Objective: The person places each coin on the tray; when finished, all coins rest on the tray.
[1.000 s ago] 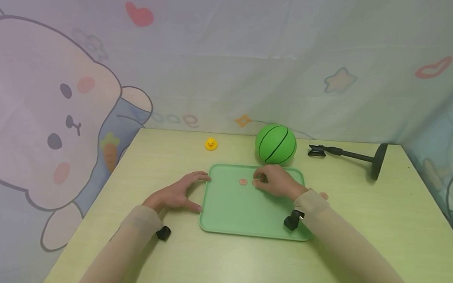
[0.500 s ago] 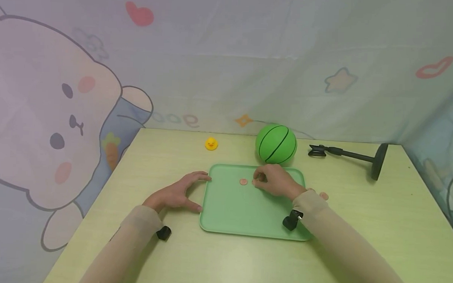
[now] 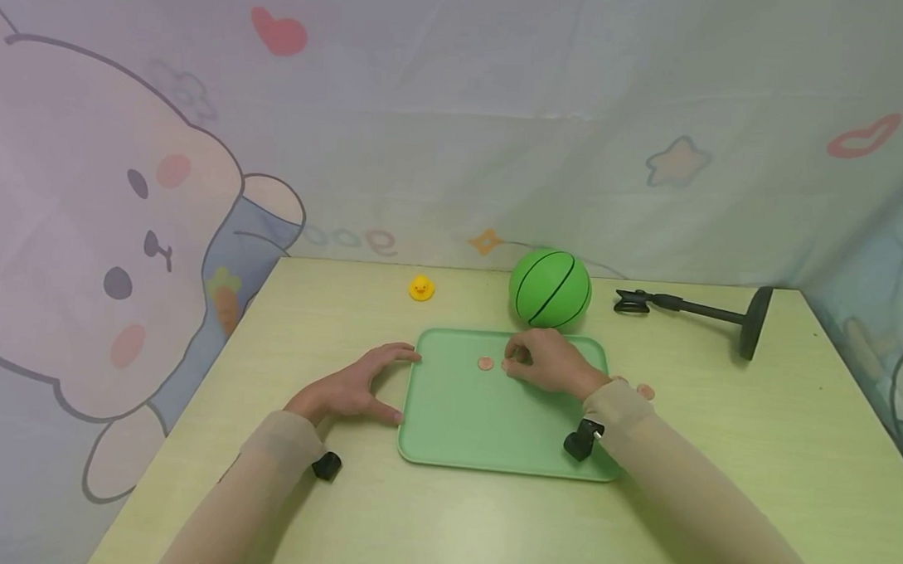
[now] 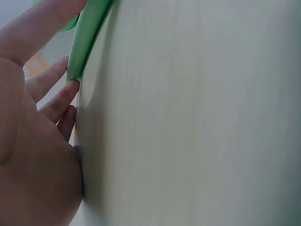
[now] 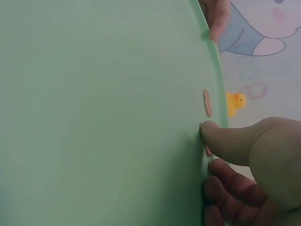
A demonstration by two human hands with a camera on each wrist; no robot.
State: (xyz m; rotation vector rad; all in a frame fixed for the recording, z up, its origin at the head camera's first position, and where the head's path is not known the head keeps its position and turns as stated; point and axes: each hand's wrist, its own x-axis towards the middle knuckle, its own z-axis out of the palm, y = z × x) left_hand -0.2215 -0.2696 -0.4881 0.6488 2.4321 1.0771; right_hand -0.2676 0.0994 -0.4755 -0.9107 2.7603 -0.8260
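A light green tray (image 3: 484,424) lies on the table, and one copper coin (image 3: 485,364) sits flat on it toward the far side. Just right of that coin my right hand (image 3: 549,364) is low over the tray, thumb and curled fingers around a second copper coin (image 5: 208,150). In the right wrist view the thumb covers most of this coin, which is right at the tray's surface. My left hand (image 3: 351,386) is spread at the tray's left edge, fingertips and thumb at the rim; the left wrist view shows the fingers nearly straight.
Behind the tray stands a green ball (image 3: 550,289). A yellow rubber duck (image 3: 421,288) sits at the back, left of the ball. At the back right lies a black stand (image 3: 693,309). Another coin (image 3: 645,392) lies right of the tray, near the right sleeve.
Almost nothing differs. The right fingers and the coin under them have shifted very slightly left; the left hand stays at the tray's edge.
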